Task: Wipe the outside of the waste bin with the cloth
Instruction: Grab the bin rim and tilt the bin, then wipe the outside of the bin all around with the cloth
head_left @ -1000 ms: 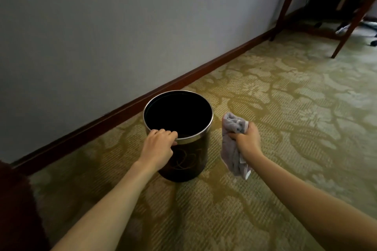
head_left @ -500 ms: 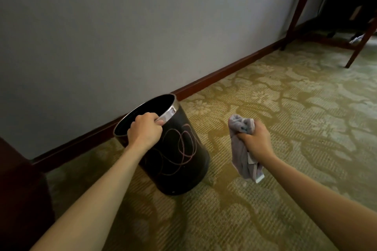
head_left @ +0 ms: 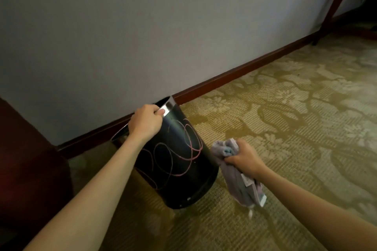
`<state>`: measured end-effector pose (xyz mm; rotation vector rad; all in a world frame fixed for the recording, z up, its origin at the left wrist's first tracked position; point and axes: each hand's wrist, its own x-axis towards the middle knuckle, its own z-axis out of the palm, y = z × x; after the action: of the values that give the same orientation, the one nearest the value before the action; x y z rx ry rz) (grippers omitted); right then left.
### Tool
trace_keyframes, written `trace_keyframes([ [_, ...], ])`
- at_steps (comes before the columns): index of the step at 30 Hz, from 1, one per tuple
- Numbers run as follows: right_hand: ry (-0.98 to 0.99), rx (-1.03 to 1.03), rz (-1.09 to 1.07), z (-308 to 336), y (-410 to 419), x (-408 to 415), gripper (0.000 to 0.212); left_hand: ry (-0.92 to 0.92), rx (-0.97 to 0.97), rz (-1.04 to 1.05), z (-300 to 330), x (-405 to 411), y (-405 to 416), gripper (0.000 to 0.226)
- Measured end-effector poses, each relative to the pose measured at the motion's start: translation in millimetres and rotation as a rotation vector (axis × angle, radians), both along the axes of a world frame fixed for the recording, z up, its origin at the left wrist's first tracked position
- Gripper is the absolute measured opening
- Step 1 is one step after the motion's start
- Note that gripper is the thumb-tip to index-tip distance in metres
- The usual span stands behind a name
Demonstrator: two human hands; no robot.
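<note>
Bin first: it sits under my left hand, tipped away from me toward the wall, its base on the carpet just below and right of that hand. My left fingers are curled tight over the shiny metal rim, which I judge the best place to hold, since the black side with its pink loops looks glossy and would likely slip under a palm. It seems light and stiff, easy to tilt with one hand but ready to skid or roll if I press hard. My right hand is closed around the bunched cloth, whose soft loose end hangs below my fist, just beside the bin's wall and not touching it as far as I can tell. Wiping has not begun.
</note>
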<state>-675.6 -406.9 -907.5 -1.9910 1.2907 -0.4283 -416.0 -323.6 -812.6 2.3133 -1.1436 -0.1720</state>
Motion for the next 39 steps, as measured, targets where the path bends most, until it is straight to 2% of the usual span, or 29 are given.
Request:
trace_keyframes([
  [3,0.05,0.037,0.055,-14,8,16,0.033,-0.011,-0.02,-0.099,0,-6,-6,0.021],
  [7,-0.006,0.096,0.024,-29,14,23,0.037,0.047,-0.07,-0.244,-2,-7,-7,0.024],
  [12,-0.07,0.118,-0.047,-33,16,18,0.035,0.034,-0.115,-0.402,-15,5,22,0.029],
  [16,-0.088,0.128,-0.045,-24,19,25,0.033,0.187,-0.095,-0.509,-18,28,32,0.022],
  [20,-0.11,0.16,-0.036,-15,18,34,0.044,0.199,-0.254,-0.441,-22,39,37,0.016],
  [23,-0.131,0.19,-0.037,-14,17,37,0.043,0.226,-0.335,-0.421,-25,42,46,0.018],
  [27,-0.154,0.181,-0.048,-13,13,41,0.035,0.198,-0.301,-0.37,-27,48,47,0.023],
  [33,-0.154,0.066,-0.053,-2,10,57,0.029,0.253,-0.295,-0.089,-26,51,29,0.029],
  [39,-0.238,0.009,-0.068,-10,18,49,0.018,0.273,-0.304,-0.102,-30,56,29,0.026],
])
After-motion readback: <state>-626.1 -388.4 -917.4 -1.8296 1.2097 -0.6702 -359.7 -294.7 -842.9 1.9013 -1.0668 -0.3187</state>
